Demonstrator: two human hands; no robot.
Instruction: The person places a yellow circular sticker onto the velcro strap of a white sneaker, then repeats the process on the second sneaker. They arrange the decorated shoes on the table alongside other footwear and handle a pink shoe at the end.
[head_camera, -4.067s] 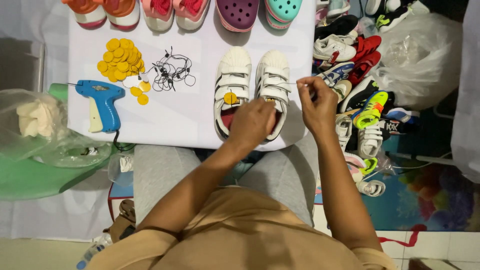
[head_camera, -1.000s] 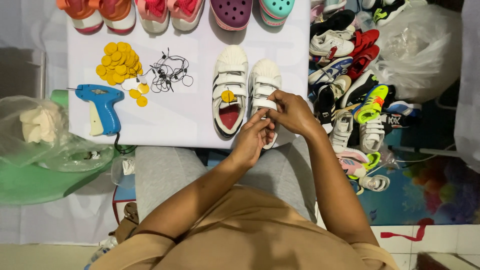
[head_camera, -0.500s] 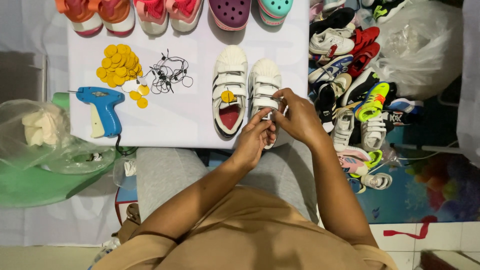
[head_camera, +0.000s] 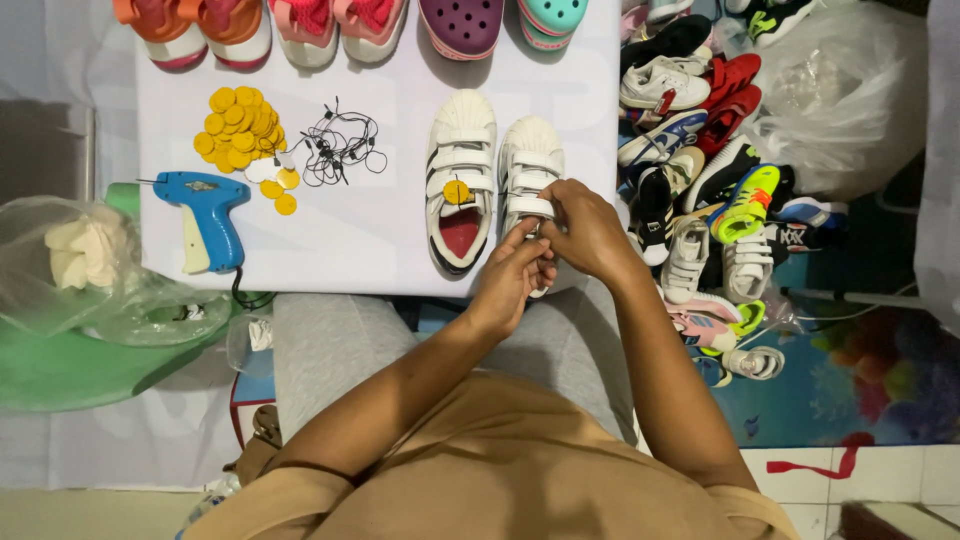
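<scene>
White strap sneaker, the right one of a pair, lay on the white board beside its mate, which already carried a yellow round tag. Left hand and right hand met over its lower strap, fingers pinched shut on something too small to identify. Judged step: tagging the second shoe. Spare tags, strings and blue tagging gun lay to the left.

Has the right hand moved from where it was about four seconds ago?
Yes. The right hand has come in toward the left hand, from beyond the right-hand white strap shoe to over its lower half.
</scene>
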